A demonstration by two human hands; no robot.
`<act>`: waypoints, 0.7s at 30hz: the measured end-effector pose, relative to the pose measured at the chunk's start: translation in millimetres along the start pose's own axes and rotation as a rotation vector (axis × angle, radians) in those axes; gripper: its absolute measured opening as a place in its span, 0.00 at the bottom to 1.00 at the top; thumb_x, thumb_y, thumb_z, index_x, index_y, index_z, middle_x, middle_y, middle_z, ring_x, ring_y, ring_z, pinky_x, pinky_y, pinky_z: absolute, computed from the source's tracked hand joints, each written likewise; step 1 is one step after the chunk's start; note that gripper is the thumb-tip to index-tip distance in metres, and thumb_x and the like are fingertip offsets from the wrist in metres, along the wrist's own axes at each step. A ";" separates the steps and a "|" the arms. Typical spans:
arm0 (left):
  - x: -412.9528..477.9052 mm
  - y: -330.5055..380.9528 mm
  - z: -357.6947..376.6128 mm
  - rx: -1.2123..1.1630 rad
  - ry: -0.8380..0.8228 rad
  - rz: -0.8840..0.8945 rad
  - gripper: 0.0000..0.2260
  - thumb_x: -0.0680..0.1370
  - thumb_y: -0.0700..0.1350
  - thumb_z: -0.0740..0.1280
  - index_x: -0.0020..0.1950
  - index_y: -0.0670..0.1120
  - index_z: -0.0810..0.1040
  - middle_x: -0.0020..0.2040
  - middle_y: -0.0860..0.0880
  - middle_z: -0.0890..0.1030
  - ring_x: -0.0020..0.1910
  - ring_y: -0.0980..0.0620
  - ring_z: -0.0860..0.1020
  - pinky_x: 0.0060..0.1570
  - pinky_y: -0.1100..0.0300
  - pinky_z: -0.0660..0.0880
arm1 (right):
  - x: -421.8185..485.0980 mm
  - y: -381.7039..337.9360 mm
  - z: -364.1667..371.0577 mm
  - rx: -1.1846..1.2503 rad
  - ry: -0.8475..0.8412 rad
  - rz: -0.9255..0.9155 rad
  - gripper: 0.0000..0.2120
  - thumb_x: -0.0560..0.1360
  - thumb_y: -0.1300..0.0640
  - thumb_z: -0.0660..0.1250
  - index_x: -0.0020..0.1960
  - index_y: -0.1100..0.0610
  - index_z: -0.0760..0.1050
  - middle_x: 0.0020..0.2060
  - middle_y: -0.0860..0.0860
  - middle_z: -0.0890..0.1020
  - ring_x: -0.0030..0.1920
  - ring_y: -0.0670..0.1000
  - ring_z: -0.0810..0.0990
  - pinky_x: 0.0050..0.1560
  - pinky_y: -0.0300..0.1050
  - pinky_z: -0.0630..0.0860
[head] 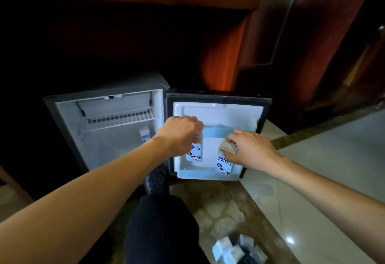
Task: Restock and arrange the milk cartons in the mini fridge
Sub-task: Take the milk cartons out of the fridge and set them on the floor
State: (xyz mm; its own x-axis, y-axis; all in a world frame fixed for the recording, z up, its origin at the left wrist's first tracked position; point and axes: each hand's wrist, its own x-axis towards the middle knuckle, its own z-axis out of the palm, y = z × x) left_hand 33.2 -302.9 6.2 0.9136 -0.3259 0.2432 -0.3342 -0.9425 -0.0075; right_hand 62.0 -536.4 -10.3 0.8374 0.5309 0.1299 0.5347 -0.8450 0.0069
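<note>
The floor (312, 170) is of glossy pale tiles with a band of mottled stone, and dark red-brown wood panelling (218, 59) stands behind. The mini fridge (68, 122) sits low with its door (218, 99) swung fully open, the inner side of the door facing the camera. All places below are given from this door.

In the bottom door shelf (200, 173), at its left end, stands the first milk carton (195, 153). It is upright, its long axis vertical, and the printed cow face looks to the camera. The left hand (179, 134) grips it from above with the fingers curled over its top, so the body of the carton shows below the hand.

At the right end of the same shelf is the second milk carton (225, 163), nearly upright, print also to the camera. The right hand (250, 149) holds its top between thumb and fingers; the carton lies below and left of this hand.

Left of the door, inside the fridge, are a wire shelf (123, 118) and a small carton (144, 134). In front of the door, on the floor, lie more cartons (229, 249), blurred.
</note>
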 end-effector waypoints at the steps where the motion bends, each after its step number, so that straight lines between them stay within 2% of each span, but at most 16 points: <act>1: 5.7 14.7 6.1 -0.014 -0.008 0.021 0.07 0.77 0.42 0.67 0.53 0.52 0.74 0.50 0.53 0.76 0.46 0.48 0.75 0.45 0.54 0.72 | -10.7 9.6 3.0 0.001 0.000 0.021 0.15 0.72 0.39 0.66 0.53 0.47 0.76 0.49 0.44 0.77 0.50 0.51 0.79 0.41 0.45 0.67; 3: 16.2 42.0 24.2 -0.046 -0.037 0.044 0.09 0.77 0.40 0.67 0.52 0.52 0.72 0.49 0.54 0.75 0.49 0.48 0.77 0.45 0.55 0.72 | -30.7 27.8 13.8 0.021 0.004 0.059 0.16 0.73 0.39 0.66 0.55 0.47 0.77 0.50 0.44 0.78 0.51 0.51 0.79 0.42 0.45 0.67; 7: 32.4 92.2 71.5 -0.117 -0.108 0.036 0.16 0.78 0.44 0.67 0.65 0.52 0.75 0.59 0.52 0.78 0.57 0.47 0.77 0.52 0.54 0.72 | -67.2 61.2 47.9 0.094 -0.018 0.153 0.16 0.73 0.41 0.66 0.56 0.47 0.77 0.49 0.44 0.77 0.50 0.50 0.79 0.43 0.46 0.73; 9: 35.8 114.2 100.2 -0.149 -0.138 0.023 0.18 0.78 0.46 0.68 0.68 0.52 0.74 0.62 0.51 0.77 0.60 0.47 0.76 0.53 0.54 0.72 | -84.5 76.0 67.6 0.142 -0.044 0.188 0.16 0.73 0.42 0.66 0.58 0.47 0.78 0.50 0.45 0.78 0.50 0.50 0.79 0.44 0.45 0.73; 15: 28.5 154.2 189.9 -0.246 -0.226 -0.081 0.15 0.77 0.44 0.67 0.64 0.50 0.76 0.57 0.49 0.79 0.55 0.44 0.78 0.49 0.52 0.74 | -125.3 113.2 130.4 0.200 -0.104 0.319 0.19 0.73 0.42 0.70 0.61 0.48 0.79 0.54 0.47 0.78 0.53 0.51 0.78 0.44 0.45 0.73; 21: 21.8 173.1 252.0 -0.295 -0.344 -0.175 0.16 0.75 0.40 0.69 0.62 0.49 0.77 0.56 0.48 0.77 0.58 0.45 0.76 0.49 0.50 0.74 | -158.4 127.6 203.2 0.210 -0.214 0.473 0.20 0.72 0.46 0.72 0.63 0.49 0.79 0.54 0.49 0.78 0.53 0.52 0.77 0.44 0.45 0.74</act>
State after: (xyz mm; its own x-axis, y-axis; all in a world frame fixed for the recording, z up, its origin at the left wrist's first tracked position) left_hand 53.6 -492.0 -234.1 0.9688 -0.2172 -0.1194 -0.1748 -0.9402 0.2923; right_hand 20.6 -715.4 -231.5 0.9842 0.1166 -0.1335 0.0879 -0.9752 -0.2033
